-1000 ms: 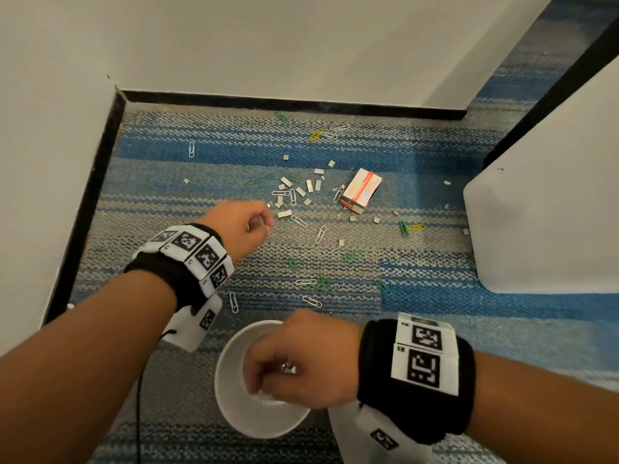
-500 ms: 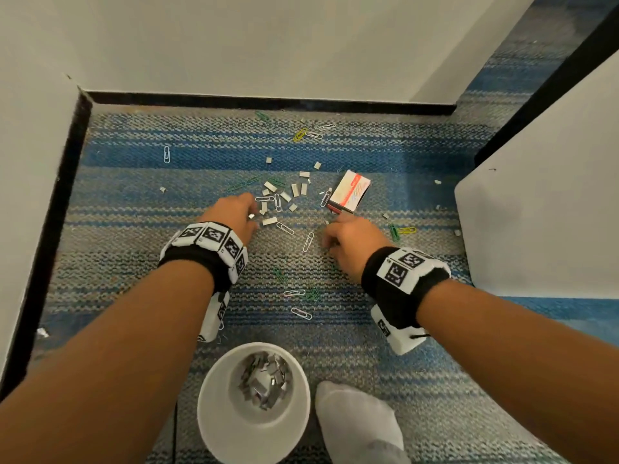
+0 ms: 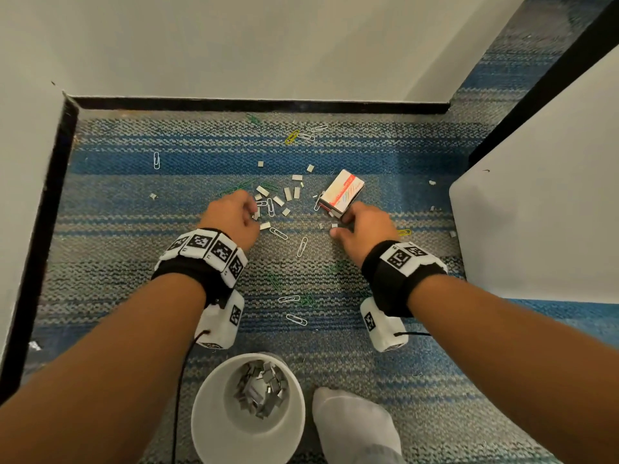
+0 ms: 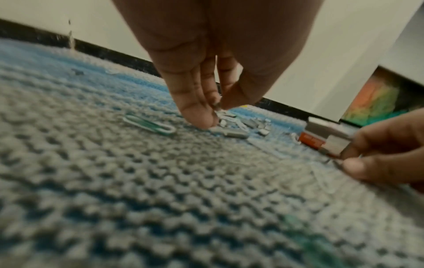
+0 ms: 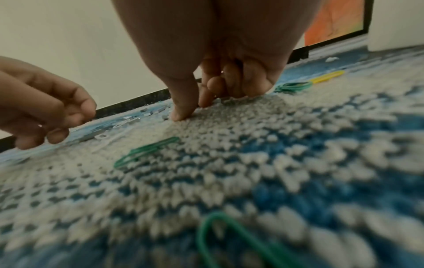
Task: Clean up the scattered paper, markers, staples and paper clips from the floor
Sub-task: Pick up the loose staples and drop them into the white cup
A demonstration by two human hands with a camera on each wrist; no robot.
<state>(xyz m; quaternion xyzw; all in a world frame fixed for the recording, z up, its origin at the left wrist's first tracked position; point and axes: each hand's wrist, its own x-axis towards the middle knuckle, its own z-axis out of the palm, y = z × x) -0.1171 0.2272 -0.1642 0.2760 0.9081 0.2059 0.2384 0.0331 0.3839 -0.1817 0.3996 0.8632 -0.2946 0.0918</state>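
Staple strips of silver metal (image 3: 288, 193) and wire paper clips (image 3: 302, 246) litter the blue-grey carpet (image 3: 134, 236); a white cup (image 3: 214, 410) already holds many. Left hand (image 3: 231, 217) pinches staples; right hand (image 3: 363, 229) pinches beside the small cardboard box (image 3: 341, 193).

Both forearms stretched forward, left hand (image 3: 234, 217) fingers pinched together pointing down, right hand (image 3: 363, 229) fingers curled, fingertips low

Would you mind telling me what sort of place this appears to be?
Probably an office corner: blue-grey striped carpet, black skirting board under plain white walls, and a staple box among scattered paper clips.
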